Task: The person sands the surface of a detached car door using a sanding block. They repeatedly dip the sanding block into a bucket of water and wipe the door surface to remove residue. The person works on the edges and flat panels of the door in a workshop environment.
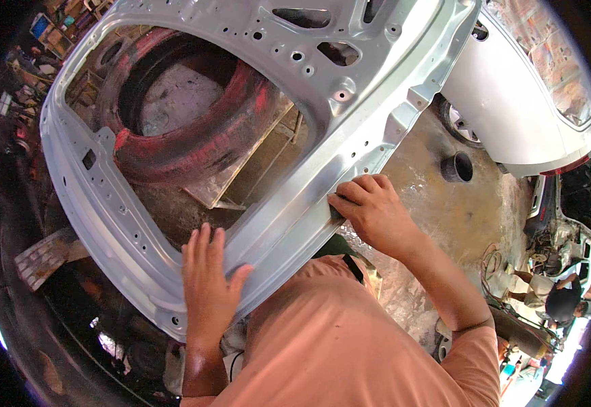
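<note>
A silver-grey car body panel with a large window opening and many punched holes lies in front of me. Whether it is a door or a tailgate I cannot tell. My left hand rests flat on the panel's near corner, fingers stretched out and thumb apart. Further right, my right hand presses on the near edge strip with its fingers curled. A small dark patch shows beneath those fingertips; what it is stays mostly hidden by the hand.
Under the panel, a red-stained black tyre sits on a wooden-topped stand. A white car stands at the far right, near a dark cylinder on the floor. Another person is at the right; clutter fills the left.
</note>
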Demonstrator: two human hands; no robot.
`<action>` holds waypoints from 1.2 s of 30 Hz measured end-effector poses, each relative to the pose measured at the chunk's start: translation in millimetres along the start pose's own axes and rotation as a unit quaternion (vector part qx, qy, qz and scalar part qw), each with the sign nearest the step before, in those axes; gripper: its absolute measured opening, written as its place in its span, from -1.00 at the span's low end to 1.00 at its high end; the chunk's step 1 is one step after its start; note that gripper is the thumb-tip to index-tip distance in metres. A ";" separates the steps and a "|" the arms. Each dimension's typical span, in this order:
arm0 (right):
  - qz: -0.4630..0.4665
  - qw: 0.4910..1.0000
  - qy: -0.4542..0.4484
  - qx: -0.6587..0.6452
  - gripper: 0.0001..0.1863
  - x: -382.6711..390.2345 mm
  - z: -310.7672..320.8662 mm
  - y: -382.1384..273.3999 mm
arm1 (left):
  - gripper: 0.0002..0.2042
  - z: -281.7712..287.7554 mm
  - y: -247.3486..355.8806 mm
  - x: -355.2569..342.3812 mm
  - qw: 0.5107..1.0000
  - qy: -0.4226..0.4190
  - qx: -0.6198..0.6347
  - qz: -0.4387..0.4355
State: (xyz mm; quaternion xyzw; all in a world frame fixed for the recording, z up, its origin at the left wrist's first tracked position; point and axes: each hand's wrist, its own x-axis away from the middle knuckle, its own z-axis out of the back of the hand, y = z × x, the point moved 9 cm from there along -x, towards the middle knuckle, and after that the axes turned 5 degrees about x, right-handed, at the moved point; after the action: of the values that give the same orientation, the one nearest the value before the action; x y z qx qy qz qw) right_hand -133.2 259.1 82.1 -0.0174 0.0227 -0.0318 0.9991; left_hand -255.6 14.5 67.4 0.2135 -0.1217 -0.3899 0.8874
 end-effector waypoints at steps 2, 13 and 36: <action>0.011 1.000 0.001 0.024 -0.73 0.8 1.2 3.6 | -0.18 -0.6 -19.7 3.7 0.999 -0.004 0.010 0.038; 0.074 0.990 -0.063 -0.107 -0.49 -18.7 -14.0 -59.7 | -0.15 -1.1 -30.1 2.8 0.998 0.021 0.057 0.021; 0.093 0.980 -0.021 -0.173 -0.62 -14.6 -15.4 -28.4 | -0.15 -3.9 -33.9 3.7 0.997 -0.007 0.066 0.033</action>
State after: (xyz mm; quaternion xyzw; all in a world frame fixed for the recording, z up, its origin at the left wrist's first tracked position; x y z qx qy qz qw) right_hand -150.3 231.2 68.4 -0.1884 0.0082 0.0661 0.9798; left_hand -273.3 -7.7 48.1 0.2647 -0.1599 -0.3531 0.8830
